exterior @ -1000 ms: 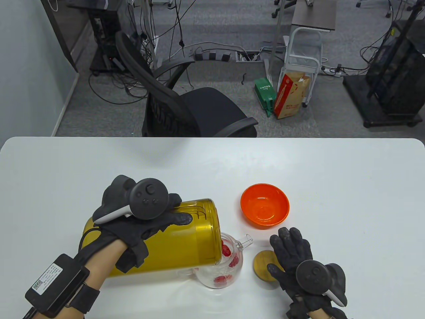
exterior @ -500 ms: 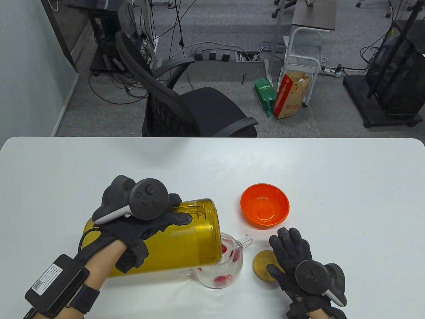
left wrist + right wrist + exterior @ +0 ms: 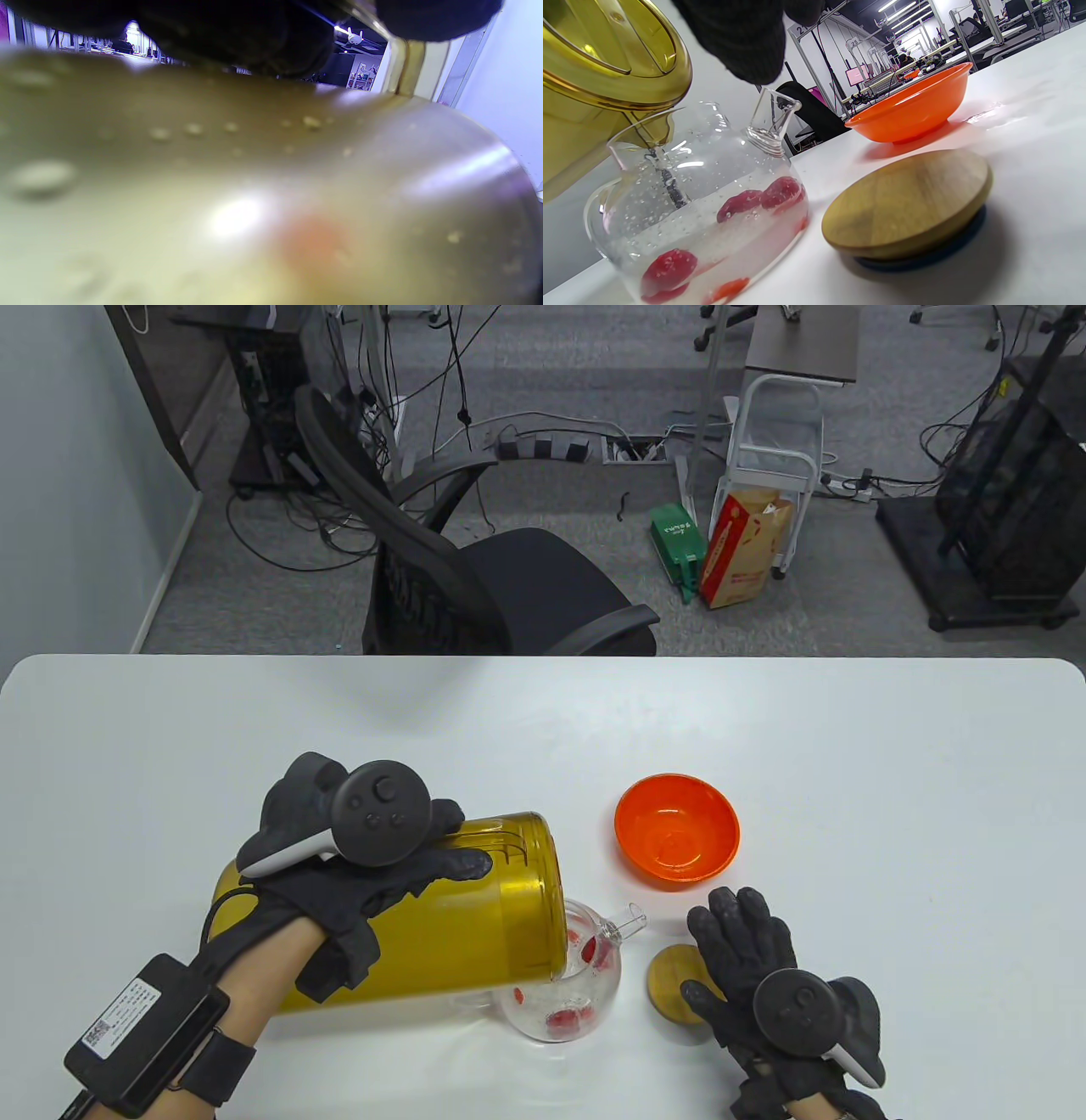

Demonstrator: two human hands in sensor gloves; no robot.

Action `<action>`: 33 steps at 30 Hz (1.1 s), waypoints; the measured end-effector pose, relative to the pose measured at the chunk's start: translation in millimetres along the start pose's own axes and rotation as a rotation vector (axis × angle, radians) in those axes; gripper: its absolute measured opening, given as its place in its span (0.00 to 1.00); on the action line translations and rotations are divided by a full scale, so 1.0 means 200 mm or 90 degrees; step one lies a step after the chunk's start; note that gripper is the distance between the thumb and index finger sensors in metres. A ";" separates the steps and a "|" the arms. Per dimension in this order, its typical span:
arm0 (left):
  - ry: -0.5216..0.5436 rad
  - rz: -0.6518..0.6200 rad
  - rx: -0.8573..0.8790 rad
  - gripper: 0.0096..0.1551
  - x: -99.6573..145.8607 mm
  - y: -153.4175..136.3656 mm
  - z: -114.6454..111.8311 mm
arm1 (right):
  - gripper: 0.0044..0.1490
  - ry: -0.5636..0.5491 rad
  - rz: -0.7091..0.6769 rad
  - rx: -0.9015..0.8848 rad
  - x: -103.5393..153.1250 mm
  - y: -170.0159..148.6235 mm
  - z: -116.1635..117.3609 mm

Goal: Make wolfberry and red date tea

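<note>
My left hand (image 3: pixel 373 848) grips a large yellow translucent pitcher (image 3: pixel 458 916), tipped on its side with its mouth over a glass teapot (image 3: pixel 585 984). In the right wrist view a thin stream of water falls from the pitcher (image 3: pixel 598 84) into the teapot (image 3: pixel 704 203), where red dates (image 3: pixel 780 190) float in water. The pitcher's wet wall (image 3: pixel 254 190) fills the left wrist view. My right hand (image 3: pixel 751 954) rests flat on the table, fingers spread, its thumb by the round wooden lid (image 3: pixel 674 980), which lies right of the teapot.
An empty orange bowl (image 3: pixel 676 827) stands behind the lid, also in the right wrist view (image 3: pixel 916 106). A black office chair (image 3: pixel 475 568) stands beyond the white table's far edge (image 3: pixel 543 666).
Pouring goes on; the dates have shifted a little inside the teapot. Both hands and the pitcher stay almost where they were.
</note>
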State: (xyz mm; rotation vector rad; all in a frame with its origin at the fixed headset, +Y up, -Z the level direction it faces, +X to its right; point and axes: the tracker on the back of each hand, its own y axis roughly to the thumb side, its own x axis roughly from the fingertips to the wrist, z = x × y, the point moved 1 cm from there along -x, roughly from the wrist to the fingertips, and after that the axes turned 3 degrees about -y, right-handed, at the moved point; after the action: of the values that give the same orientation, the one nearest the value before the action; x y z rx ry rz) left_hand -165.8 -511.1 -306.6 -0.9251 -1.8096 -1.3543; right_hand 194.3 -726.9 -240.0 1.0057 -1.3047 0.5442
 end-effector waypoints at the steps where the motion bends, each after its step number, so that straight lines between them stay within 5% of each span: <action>1: 0.000 0.000 0.000 0.35 0.00 0.00 0.00 | 0.49 0.000 0.000 0.000 0.00 0.00 0.00; 33: -0.003 0.005 -0.002 0.35 -0.01 0.01 0.00 | 0.49 0.000 0.001 0.000 0.00 0.00 0.00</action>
State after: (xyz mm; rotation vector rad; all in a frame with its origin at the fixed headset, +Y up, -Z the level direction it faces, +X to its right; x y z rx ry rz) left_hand -164.2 -510.3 -307.4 -0.9373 -1.8064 -1.3508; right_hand 194.4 -726.1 -240.0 1.0049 -1.3047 0.5456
